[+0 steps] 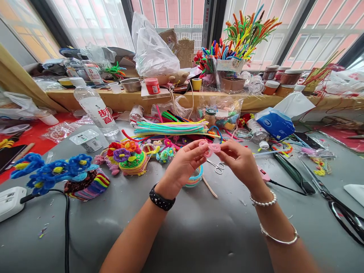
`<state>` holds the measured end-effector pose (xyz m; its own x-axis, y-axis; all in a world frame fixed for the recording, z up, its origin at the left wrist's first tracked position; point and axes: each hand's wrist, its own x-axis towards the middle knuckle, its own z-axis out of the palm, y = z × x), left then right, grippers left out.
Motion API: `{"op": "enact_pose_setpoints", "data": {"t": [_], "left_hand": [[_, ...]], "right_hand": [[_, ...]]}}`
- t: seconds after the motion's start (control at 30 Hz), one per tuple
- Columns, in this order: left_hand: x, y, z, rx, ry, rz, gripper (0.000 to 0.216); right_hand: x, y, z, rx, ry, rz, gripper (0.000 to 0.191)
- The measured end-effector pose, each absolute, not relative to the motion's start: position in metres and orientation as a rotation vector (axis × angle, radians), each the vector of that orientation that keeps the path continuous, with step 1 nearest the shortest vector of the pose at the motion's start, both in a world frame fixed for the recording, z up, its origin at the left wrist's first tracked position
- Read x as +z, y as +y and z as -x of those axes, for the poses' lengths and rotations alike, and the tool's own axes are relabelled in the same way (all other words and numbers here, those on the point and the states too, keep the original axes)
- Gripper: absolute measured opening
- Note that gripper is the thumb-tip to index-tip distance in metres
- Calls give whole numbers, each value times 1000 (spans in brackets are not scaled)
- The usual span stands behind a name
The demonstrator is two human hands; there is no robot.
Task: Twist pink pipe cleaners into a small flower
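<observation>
Between my two hands, above the grey table, is a small pink pipe-cleaner shape [210, 148] bent into loops. The fingers of my left hand [190, 156] pinch its left side. My right hand [237, 159] grips its right end between thumb and fingertips. Beneath the left hand sits a roll of clear tape [195, 177], partly hidden. Small silver scissors [217, 167] lie between and behind the hands, and a thin wooden stick [209, 187] rests nearby. A bundle of pastel pipe cleaners [170, 128] lies just beyond.
Pipe-cleaner flowers in a striped pot [88, 185] stand at left, near a round flower-topped piece [132, 163]. A water bottle [95, 108] leans behind them. At right are a tissue pack [275, 123], a dark green straightener-like tool [294, 174] and large black-handled scissors [341, 212].
</observation>
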<state>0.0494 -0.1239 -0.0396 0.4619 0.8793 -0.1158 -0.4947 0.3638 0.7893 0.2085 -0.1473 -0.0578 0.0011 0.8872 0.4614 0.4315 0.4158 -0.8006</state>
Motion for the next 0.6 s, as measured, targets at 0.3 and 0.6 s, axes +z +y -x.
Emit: {"op": "enact_pose_setpoints", "data": {"t": [0.3,0.6], "left_hand": [[-41,-132,-58,1128,571,-916,19],[-39,-139,-61,1181,599,-1119,17]], "right_hand": [[-60,-146,-200,1148,-1032,933,19],[-61,-146,-199,1373,-887,896,14]]}}
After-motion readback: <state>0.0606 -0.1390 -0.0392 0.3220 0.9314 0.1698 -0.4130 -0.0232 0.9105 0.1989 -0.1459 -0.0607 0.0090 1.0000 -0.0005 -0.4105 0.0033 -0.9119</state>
